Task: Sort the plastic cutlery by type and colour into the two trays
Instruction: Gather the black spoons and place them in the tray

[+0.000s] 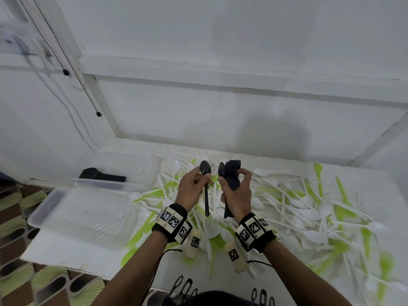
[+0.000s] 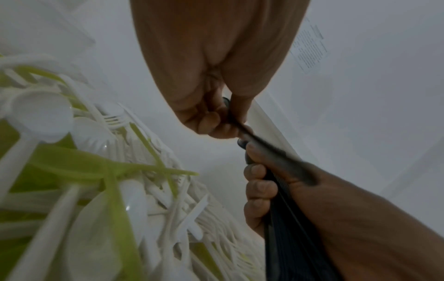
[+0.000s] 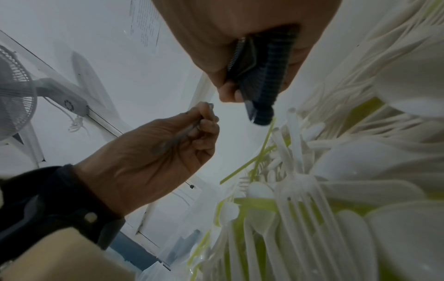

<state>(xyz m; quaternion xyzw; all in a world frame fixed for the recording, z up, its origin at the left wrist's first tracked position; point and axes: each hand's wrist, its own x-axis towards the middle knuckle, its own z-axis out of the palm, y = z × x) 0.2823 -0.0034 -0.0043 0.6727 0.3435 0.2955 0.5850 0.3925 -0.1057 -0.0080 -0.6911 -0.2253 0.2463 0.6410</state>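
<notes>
Above the pile, my left hand [image 1: 198, 176] pinches a single black spoon [image 1: 205, 168] by its neck, bowl up and handle hanging down. Close to its right, my right hand [image 1: 233, 181] grips a stack of black spoons [image 1: 231, 171], bowls up. In the left wrist view my left hand [image 2: 216, 123] holds the spoon [image 2: 228, 110], with the stack [image 2: 288, 237] in my other fist. The right wrist view has the stack [image 3: 261, 76] in my right hand [image 3: 230, 93], and my left hand [image 3: 204, 123] with the spoon [image 3: 190, 129] beside it.
Two clear trays stand at the table's left: the far tray [image 1: 141, 166] holds black cutlery [image 1: 101, 175], the near tray [image 1: 66, 219] lies in front of it. A heap of white and green cutlery [image 1: 309, 208] covers the table's right half. A wall stands behind.
</notes>
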